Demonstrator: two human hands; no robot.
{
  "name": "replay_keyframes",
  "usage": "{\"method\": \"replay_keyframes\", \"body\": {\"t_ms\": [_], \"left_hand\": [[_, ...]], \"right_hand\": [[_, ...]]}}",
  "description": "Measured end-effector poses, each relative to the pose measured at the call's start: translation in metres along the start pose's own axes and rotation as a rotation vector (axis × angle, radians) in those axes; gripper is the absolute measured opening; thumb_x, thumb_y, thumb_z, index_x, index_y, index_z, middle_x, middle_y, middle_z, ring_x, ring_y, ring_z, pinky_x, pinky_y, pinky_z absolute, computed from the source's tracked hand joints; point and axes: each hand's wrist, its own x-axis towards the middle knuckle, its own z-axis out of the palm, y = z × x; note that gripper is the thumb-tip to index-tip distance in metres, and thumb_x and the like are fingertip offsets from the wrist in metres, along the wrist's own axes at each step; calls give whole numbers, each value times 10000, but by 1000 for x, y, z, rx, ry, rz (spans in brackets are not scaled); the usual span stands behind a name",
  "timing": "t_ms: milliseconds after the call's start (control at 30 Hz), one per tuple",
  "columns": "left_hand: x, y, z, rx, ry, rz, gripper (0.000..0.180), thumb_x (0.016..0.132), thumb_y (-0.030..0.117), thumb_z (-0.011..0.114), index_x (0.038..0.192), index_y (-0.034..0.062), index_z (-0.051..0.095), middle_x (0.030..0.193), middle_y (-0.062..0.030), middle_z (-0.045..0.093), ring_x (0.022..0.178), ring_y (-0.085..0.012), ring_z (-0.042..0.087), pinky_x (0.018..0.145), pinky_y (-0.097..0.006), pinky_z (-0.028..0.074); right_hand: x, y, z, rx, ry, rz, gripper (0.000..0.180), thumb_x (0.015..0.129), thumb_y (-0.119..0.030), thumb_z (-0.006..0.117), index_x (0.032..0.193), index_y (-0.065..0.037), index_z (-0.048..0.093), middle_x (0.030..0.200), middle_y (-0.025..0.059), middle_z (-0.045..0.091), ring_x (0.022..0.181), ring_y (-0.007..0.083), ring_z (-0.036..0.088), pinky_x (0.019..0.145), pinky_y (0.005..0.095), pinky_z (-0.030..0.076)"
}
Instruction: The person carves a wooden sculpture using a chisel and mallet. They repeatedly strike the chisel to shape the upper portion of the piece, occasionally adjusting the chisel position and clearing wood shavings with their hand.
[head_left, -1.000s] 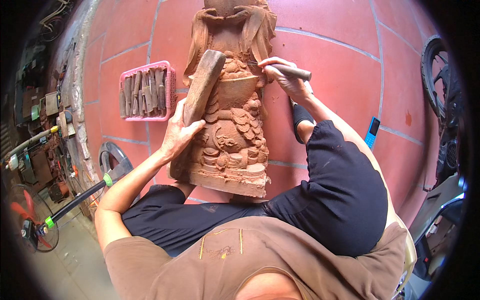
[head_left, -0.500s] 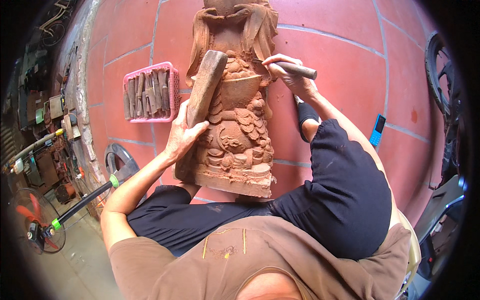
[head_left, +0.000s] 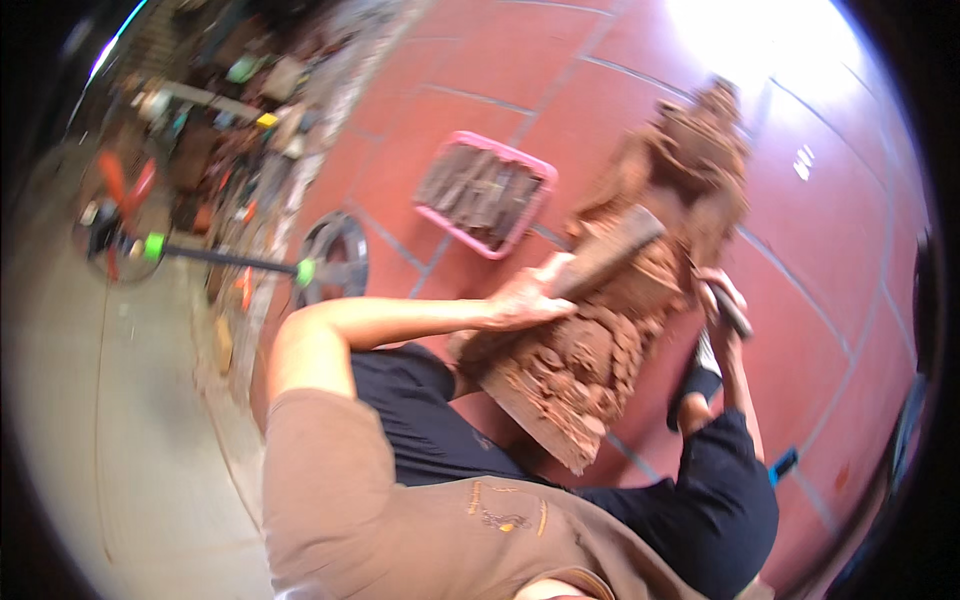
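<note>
Gripping a wooden mallet [head_left: 612, 250] in left hand [head_left: 525, 300], chisel [head_left: 730, 312] in right hand [head_left: 718, 295], against reddish-brown, densely carved statue [head_left: 600, 350].

Rough, matt reddish-brown wood for the carved statue [head_left: 600, 340] (deep relief, unvarnished). Same dull wood for the mallet [head_left: 610, 255]. Pink plastic for the tray [head_left: 487, 193]. Smooth, faintly glossy red tile for the floor [head_left: 800, 300].

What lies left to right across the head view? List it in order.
Red fan → round fan base → pink tray of carving tools → left hand holding the wooden mallet → carved wooden statue → right hand gripping a chisel.
</note>
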Motion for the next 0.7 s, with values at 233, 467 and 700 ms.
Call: {"method": "replay_keyframes", "body": {"t_ms": [233,467,700], "left_hand": [[-5,-14,14,-56,113,168,711,764,229,705,1341,23,344,704,-252,579,700,-410,624,663,-478,469],[1,-4,10,-77,83,147,692,748,205,677,1339,44,354,674,-219,570,689,-396,634,657,-478,481],[6,-18,20,-70,166,246,681,738,215,671,1321,39,367,831,-257,630,835,-459,643,767,-520,513]], "right_hand": [[-2,30,-5,82,-30,173,200,969,-168,567,1069,-24,663,902,12,637,795,79,540,710,235,429],[13,52,5,-13,-46,88,209,953,-167,600,1086,-15,657,872,5,622,783,75,544,707,233,442],[7,33,6,-138,37,-12,174,946,-112,584,1047,-1,671,868,25,632,802,101,559,729,247,455]]}}
